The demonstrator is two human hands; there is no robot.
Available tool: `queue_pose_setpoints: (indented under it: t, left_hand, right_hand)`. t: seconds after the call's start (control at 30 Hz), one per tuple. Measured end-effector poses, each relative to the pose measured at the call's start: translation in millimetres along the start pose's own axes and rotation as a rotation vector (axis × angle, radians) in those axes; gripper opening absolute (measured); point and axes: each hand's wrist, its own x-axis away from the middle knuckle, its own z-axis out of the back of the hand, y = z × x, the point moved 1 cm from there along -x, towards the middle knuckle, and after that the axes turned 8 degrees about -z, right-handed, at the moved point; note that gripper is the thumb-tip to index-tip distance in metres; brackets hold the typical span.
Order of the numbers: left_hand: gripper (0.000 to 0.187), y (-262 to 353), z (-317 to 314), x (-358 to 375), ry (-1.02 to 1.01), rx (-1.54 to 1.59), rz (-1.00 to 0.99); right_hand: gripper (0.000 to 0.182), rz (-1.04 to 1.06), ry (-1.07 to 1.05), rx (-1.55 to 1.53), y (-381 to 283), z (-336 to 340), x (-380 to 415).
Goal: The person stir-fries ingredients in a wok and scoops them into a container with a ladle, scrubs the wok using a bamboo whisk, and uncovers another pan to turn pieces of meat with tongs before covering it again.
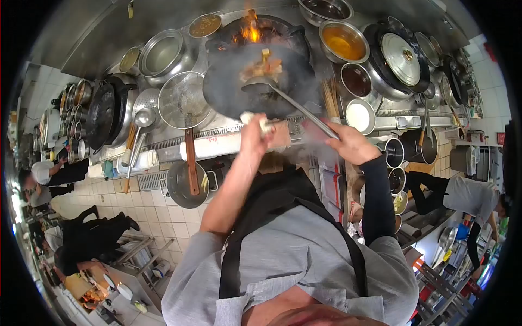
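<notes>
Above a steel bench, steam veils a dark wok near a flame, the left hand closed on pale cloth (probably at the wok's rim, though steam blurs it), the right hand gripping a ladle over the wok.

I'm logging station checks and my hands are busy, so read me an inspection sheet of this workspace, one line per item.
Surface: steel cooking counter, crowded with pans and bowls.
Job's things: a wok with food in it, smoke or steam above; ladle over the wok; flames behind.
Clutter: mesh strainer, bowl of orange liquid, bowl of white contents, metal lid, bamboo whisk.
Hands: left hand grips a white cloth by the wok's near rim; right hand holds the ladle's handle.
Cables: nothing seen.
Surroundings: tiled floor; other people at left and right.
</notes>
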Motion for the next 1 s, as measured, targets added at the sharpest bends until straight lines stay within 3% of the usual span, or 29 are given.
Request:
queue_pose_setpoints:
  t: [0.1, 0.17, 0.2, 0.27, 0.3, 0.37, 0.4, 0.43, 0.5, 0.57, 0.67, 0.77, 0.83, 0.9, 0.97, 1.0]
  left_hand:
    - [0.018, 1.9, 3.1, -50.0, -0.043, 0.011, -0.009]
    - [0.017, -52.4, 51.1, -89.5, 0.026, -0.061, -0.073]
    - [0.02, -58.7, 52.2, -63.3, 0.08, -0.197, -0.09]
    - [0.016, -79.9, 86.8, -51.6, 0.099, -0.27, 0.056]
    - [0.015, -77.3, 87.0, -34.9, 0.101, -0.339, 0.167]
    - [0.013, -63.9, 68.9, 6.8, 0.116, -0.402, 0.181]
    - [0.011, -45.6, 50.0, 20.2, 0.04, -0.238, 0.155]
    - [0.01, -25.5, 31.0, 29.4, -0.034, -0.075, 0.13]
    - [0.024, 9.4, 5.0, 9.4, 0.002, -0.028, 0.027]
    - [0.023, 17.7, 2.1, -36.7, -0.022, -0.015, 0.02]
    - [0.021, -41.3, 34.9, -82.9, 0.109, -0.039, -0.105]
    - [0.018, -56.7, 66.0, -50.7, 0.019, -0.336, 0.096]
    - [0.019, -50.8, 64.9, -28.9, 0.148, -0.43, 0.183]
    - [0.023, -32.7, 49.1, -28.9, -0.037, -0.168, -0.033]
    - [0.026, -15.9, 26.2, -53.9, 0.114, -0.099, -0.121]
    - [0.028, -8.0, 18.8, -69.3, 0.092, -0.121, -0.108]
  right_hand:
    - [0.044, -0.153, -0.119, 0.038, -11.0, -2.1, -32.9]
    - [0.044, -0.14, -0.014, 0.017, 7.0, -31.8, -56.1]
    - [0.044, -0.119, 0.058, 0.004, 15.8, -44.8, -64.5]
    - [0.044, -0.148, 0.11, 0.018, 12.0, -51.5, -62.9]
    - [0.044, -0.136, 0.072, -0.035, 9.1, -50.4, -52.8]
    - [0.045, -0.105, 0.009, -0.144, 1.6, -34.4, -39.0]
    - [0.045, -0.11, -0.085, -0.106, -13.7, -11.8, -28.0]
    - [0.039, -0.014, 0.061, -0.063, 3.7, -15.8, -20.6]
    - [0.033, -0.12, -0.113, -0.191, -17.2, 13.5, -13.1]
    - [0.05, -0.144, -0.186, -0.021, -16.3, 17.5, -30.5]
    - [0.046, -0.154, -0.025, 0.114, 10.2, -24.7, -69.0]
    - [0.048, -0.162, 0.095, 0.023, 11.8, -44.2, -73.1]
    - [0.046, -0.152, 0.158, 0.018, 9.8, -51.4, -51.9]
    - [0.045, -0.066, 0.118, -0.152, 3.6, -37.3, -30.4]
    - [0.045, -0.077, 0.099, -0.239, 4.3, -30.6, -9.6]
    - [0.042, -0.041, 0.143, -0.259, 4.4, -29.6, -5.8]
